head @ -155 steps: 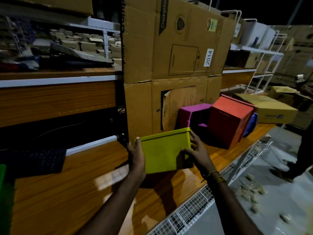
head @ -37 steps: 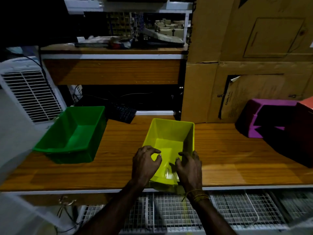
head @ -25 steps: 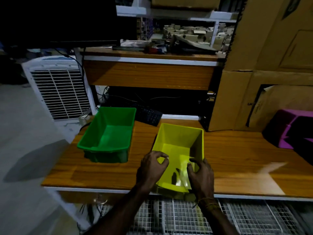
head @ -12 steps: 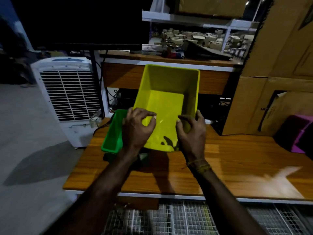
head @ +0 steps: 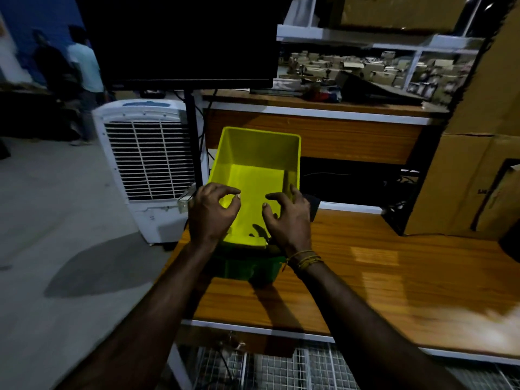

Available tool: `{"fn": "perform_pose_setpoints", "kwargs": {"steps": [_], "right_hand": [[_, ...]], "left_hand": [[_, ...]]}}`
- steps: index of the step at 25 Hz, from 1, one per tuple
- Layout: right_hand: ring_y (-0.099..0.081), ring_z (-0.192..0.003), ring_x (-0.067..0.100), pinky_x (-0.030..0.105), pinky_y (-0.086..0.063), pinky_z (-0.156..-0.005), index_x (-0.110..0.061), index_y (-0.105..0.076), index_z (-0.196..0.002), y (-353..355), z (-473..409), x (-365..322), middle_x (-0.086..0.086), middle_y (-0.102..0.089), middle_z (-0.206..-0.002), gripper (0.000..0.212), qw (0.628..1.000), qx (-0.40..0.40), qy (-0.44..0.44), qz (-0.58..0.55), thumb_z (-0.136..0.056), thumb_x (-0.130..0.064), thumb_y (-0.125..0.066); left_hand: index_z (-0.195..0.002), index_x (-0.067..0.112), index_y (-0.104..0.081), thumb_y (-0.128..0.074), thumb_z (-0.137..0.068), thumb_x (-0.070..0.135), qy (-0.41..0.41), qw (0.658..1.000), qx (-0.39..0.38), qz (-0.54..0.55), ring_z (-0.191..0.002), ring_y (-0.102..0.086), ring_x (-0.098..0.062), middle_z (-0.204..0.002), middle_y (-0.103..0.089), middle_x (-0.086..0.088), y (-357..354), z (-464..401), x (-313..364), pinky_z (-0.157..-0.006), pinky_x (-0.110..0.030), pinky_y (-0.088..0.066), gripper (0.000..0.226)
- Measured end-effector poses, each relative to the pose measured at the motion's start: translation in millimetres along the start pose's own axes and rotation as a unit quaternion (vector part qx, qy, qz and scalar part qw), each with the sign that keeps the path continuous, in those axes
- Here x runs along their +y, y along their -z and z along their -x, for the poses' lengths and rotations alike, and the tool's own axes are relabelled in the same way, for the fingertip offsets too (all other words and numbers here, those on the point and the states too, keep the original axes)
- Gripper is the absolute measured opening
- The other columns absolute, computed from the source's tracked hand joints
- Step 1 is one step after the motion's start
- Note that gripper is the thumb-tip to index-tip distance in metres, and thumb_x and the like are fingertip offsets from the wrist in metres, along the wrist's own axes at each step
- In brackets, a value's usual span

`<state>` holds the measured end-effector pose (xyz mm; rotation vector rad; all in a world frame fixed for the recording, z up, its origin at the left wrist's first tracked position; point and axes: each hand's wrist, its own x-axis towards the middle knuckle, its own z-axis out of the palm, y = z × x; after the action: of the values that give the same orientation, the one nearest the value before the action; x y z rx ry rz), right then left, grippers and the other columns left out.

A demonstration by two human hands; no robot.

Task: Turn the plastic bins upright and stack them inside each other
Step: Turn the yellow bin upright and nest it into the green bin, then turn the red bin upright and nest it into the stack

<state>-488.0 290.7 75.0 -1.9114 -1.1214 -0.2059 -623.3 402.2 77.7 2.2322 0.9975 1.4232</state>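
Observation:
A yellow plastic bin [head: 253, 159] stands upright, nested in a green bin [head: 247, 267] at the left end of the wooden table [head: 380, 277]. Only the green bin's near wall shows under the yellow one. My left hand [head: 211, 215] sits on the yellow bin's near left corner with its fingers curled over the rim. My right hand [head: 289, 220] holds the near right corner, fingers reaching into the bin. The near rim is mostly hidden by both hands.
A white air cooler [head: 146, 159] stands on the floor left of the table. A dark monitor [head: 183, 38] hangs above the bins. Cardboard boxes [head: 464, 178] rise at the right. A wire rack [head: 281, 370] lies below the table's front edge. People stand far back left [head: 84, 66].
I lifted the yellow bin off the table, carried it left and lowered it into the green bin. My hands have stayed on its near rim.

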Motion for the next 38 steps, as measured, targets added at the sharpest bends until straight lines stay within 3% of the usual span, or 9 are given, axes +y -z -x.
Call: {"fn": "perform_pose_setpoints", "kwargs": {"steps": [5,12,18,22,26,30,33,38], "right_hand": [[-0.039,-0.131,0.038,0.042,-0.037,-0.103,-0.027,-0.067,-0.112,-22,-8,7,0.018,-0.044,-0.144,0.03,0.998,-0.041,-0.027,0.031,-0.086,-0.04,-0.06],[-0.046,-0.125,0.039,0.04,-0.042,-0.102,-0.027,-0.064,-0.118,-50,-20,32,0.017,-0.042,-0.143,0.038,0.987,-0.127,-0.059,0.076,-0.085,-0.045,-0.06],[-0.036,-0.132,0.04,0.04,-0.037,-0.104,-0.026,-0.053,-0.132,-66,-11,56,0.02,-0.032,-0.149,0.048,0.972,-0.191,-0.103,0.091,-0.088,-0.045,-0.06],[-0.028,-0.138,0.038,0.042,-0.033,-0.107,-0.028,-0.042,-0.141,-76,3,76,0.022,-0.033,-0.148,0.059,0.963,-0.228,-0.101,0.101,-0.089,-0.05,-0.058],[-0.033,-0.139,0.034,0.044,-0.039,-0.108,-0.028,-0.042,-0.142,-67,6,88,0.016,-0.03,-0.153,0.056,0.972,-0.209,-0.096,0.048,-0.091,-0.045,-0.057],[-0.035,-0.138,0.034,0.047,-0.04,-0.106,-0.03,-0.043,-0.141,-44,11,108,0.012,-0.028,-0.155,0.051,0.982,-0.154,-0.105,0.04,-0.093,-0.043,-0.054],[-0.041,-0.133,0.037,0.053,-0.042,-0.101,-0.031,-0.04,-0.142,-13,19,139,0.012,-0.026,-0.156,0.05,0.983,-0.121,-0.127,0.062,-0.094,-0.043,-0.051],[-0.035,-0.137,0.036,0.055,-0.04,-0.103,-0.035,-0.038,-0.141,55,40,197,0.01,-0.022,-0.157,0.05,0.972,-0.056,-0.206,0.099,-0.094,-0.046,-0.051]], "left_hand": [[-0.089,0.033,-0.074,-0.064,-0.078,0.04,0.051,0.998,-0.039,0.002,-0.093,-0.066,-0.018,-0.094,-0.069,0.007,-15,-1,-25,-0.077,-0.037,-0.054,0.017],[-0.105,0.035,-0.072,-0.069,-0.079,0.043,0.085,0.981,-0.154,-0.076,-0.103,-0.064,-0.026,-0.107,-0.067,-0.001,-43,1,-53,-0.081,-0.037,-0.052,0.027],[-0.113,0.034,-0.068,-0.069,-0.081,0.043,0.11,0.967,-0.217,-0.082,-0.104,-0.062,-0.031,-0.112,-0.062,-0.006,-63,10,-74,-0.084,-0.042,-0.051,0.033],[-0.121,0.032,-0.064,-0.068,-0.082,0.042,0.1,0.958,-0.241,-0.12,-0.119,-0.054,-0.032,-0.126,-0.053,-0.009,-73,27,-88,-0.092,-0.041,-0.048,0.04],[-0.126,0.028,-0.061,-0.064,-0.086,0.037,0.105,0.958,-0.214,-0.161,-0.134,-0.04,-0.034,-0.14,-0.045,-0.013,-84,23,-67,-0.105,-0.048,-0.032,0.04],[-0.123,0.022,-0.064,-0.064,-0.088,0.029,0.031,0.975,-0.204,-0.081,-0.129,-0.046,-0.035,-0.138,-0.047,-0.014,-111,26,-19,-0.098,-0.047,-0.043,0.035],[-0.125,0.02,-0.063,-0.064,-0.089,0.028,0.009,0.972,-0.23,-0.053,-0.13,-0.045,-0.036,-0.141,-0.044,-0.015,-143,39,11,-0.1,-0.048,-0.045,0.036],[-0.125,0.023,-0.062,-0.062,-0.09,0.028,-0.032,0.966,-0.256,-0.006,-0.132,-0.043,-0.035,-0.145,-0.042,-0.013,-202,65,74,-0.1,-0.046,-0.046,0.035]]}}
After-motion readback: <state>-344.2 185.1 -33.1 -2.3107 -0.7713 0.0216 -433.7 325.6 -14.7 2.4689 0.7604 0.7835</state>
